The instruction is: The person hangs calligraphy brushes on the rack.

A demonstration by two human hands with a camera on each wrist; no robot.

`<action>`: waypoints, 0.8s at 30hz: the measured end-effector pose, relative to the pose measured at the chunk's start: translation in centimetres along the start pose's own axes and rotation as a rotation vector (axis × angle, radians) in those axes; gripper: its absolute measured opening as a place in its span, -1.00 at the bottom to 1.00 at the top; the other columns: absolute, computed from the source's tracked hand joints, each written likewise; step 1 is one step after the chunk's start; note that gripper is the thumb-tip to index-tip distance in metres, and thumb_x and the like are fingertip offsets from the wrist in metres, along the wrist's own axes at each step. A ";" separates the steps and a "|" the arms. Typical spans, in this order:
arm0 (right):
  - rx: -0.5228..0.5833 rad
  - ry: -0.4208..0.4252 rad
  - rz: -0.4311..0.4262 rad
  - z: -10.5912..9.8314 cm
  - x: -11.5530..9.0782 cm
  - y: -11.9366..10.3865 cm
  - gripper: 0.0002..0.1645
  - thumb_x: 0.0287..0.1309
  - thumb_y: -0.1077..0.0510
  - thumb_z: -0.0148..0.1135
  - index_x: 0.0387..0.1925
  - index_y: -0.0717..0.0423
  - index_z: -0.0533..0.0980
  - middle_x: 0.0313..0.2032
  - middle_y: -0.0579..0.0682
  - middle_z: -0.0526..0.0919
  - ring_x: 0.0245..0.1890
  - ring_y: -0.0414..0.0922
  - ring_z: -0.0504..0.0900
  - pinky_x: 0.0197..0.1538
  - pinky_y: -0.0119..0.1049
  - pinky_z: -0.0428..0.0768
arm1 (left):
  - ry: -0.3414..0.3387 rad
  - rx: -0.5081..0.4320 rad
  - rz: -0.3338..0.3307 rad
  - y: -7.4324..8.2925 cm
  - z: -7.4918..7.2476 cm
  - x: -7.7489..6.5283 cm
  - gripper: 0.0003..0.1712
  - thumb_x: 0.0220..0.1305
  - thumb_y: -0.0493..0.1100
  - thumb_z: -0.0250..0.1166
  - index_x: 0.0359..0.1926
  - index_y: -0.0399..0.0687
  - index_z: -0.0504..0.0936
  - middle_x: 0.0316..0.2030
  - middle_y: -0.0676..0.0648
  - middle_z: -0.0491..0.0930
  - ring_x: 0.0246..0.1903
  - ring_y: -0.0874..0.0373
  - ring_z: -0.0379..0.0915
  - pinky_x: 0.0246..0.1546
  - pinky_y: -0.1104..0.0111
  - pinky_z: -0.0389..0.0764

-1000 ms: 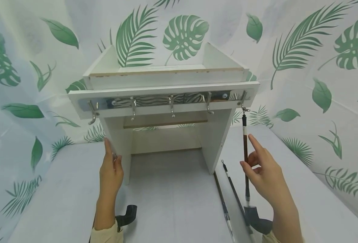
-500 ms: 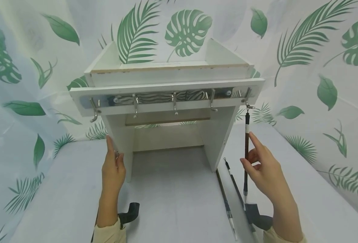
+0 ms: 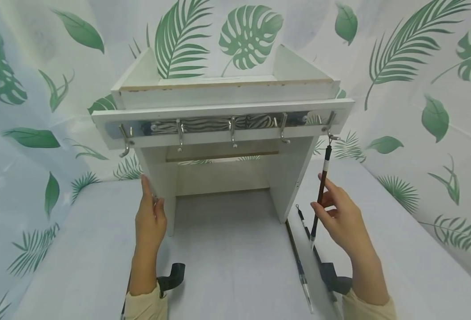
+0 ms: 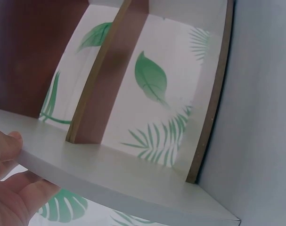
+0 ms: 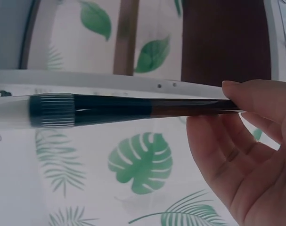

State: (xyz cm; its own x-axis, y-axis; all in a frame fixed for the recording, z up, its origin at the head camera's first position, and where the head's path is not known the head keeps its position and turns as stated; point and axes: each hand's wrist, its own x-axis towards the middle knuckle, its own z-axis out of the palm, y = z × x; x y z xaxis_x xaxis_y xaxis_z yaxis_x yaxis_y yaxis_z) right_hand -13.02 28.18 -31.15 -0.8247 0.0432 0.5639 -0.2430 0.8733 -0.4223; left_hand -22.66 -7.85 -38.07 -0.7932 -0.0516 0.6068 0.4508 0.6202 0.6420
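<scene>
A white wooden shelf unit (image 3: 227, 95) stands on the table, with a metal rail of several hooks across its front. My left hand (image 3: 149, 222) holds the unit's left side panel (image 4: 110, 174), thumb on one face and fingers on the other. From the rightmost hook (image 3: 331, 126) hangs a writing brush (image 3: 321, 189) by its loop, tilted with its tip toward the lower left. My right hand (image 3: 343, 218) pinches its brown handle between thumb and fingers. In the right wrist view the brush's dark ferrule (image 5: 53, 110) and pale tip show at the left.
Two more brushes lie on the table at the right, one nearer the unit (image 3: 297, 258) and one beyond it (image 3: 306, 229). Part of a thin dark rod shows beside the left forearm. Black bent mounts (image 3: 173, 276) sit at both wrists. A leaf-print cloth (image 3: 403, 133) hangs behind.
The hanging brush has gone from upright to tilted, its tip swinging left, as my right hand closes on the handle and shifts slightly left. My left hand stays on the panel.
</scene>
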 end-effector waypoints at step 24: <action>0.018 -0.141 0.068 1.0 0.0 0.7 -0.26 0.03 0.37 0.22 0.27 0.21 0.19 -0.39 0.13 0.59 -0.31 0.06 0.62 -0.28 -0.02 0.61 | -0.017 -0.003 -0.023 0.2 0.0 0.1 -0.25 0.32 -0.34 0.00 0.41 -0.22 -0.19 0.13 -0.50 0.27 0.03 -0.35 0.34 -0.01 -0.13 0.39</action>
State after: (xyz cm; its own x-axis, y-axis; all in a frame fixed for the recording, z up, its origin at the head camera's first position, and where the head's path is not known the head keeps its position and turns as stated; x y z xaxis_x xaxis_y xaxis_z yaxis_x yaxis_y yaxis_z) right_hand -13.67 28.27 -32.16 -0.9029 0.0318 0.4286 -0.1924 0.8618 -0.4693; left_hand -22.62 -7.78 -37.91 -0.8101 -0.0522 0.5840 0.4337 0.6169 0.6568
